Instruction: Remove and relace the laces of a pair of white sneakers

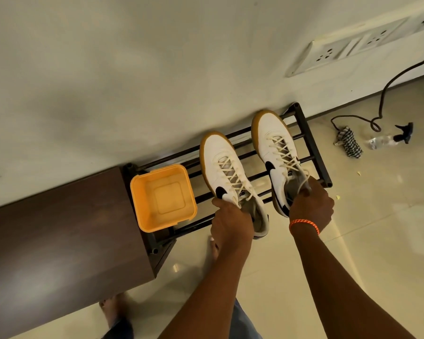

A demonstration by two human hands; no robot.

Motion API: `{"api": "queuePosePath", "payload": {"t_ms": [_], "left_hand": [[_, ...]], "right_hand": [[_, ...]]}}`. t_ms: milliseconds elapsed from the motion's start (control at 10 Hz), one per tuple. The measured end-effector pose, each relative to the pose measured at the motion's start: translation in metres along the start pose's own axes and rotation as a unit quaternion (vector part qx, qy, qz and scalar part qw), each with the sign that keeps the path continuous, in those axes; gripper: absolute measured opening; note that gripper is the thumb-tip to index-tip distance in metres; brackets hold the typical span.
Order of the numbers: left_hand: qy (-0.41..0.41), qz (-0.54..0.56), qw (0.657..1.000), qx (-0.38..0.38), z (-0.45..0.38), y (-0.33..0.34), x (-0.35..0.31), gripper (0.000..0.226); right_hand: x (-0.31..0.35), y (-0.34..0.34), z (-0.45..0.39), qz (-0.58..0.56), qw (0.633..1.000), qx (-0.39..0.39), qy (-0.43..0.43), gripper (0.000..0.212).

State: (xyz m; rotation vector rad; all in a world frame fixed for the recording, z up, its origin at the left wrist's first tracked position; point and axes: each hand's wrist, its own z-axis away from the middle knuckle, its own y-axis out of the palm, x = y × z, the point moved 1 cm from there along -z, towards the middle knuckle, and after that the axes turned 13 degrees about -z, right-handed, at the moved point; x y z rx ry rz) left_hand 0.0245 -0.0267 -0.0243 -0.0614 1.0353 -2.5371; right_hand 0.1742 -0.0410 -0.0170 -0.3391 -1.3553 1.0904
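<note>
Two white sneakers w/ gum-colour soles, black side swoosh, cream laces fully threaded in criss-cross. Left sneaker (227, 172) and right sneaker (278, 152) sit side by side, apart, toes toward wall, over bars of a dark metal rack (313, 148). Each is gripped at heel/collar end. Right sneaker's lace ends (304, 178) run loose up to collar.
</note>
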Motion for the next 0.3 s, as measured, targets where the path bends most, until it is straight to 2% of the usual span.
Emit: {"api": "queuePosePath", "payload": {"t_ms": [100, 200, 300], "left_hand": [[0.01, 0.001, 1.0, -0.002, -0.001, -0.002, 0.002, 0.06], [0.031, 0.016, 0.999, -0.008, 0.003, -0.004, 0.008, 0.092], [0.06, 0.044, 0.997, -0.03, 0.009, -0.015, 0.008, 0.105]], "right_hand": [[0.004, 0.005, 0.004, 0.015, 0.999, 0.008, -0.047, 0.033], [0.02, 0.006, 0.014, 0.093, 0.986, -0.026, -0.134, 0.04], [0.036, 0.015, 0.036, 0.102, 0.973, -0.051, -0.199, 0.044]]}}
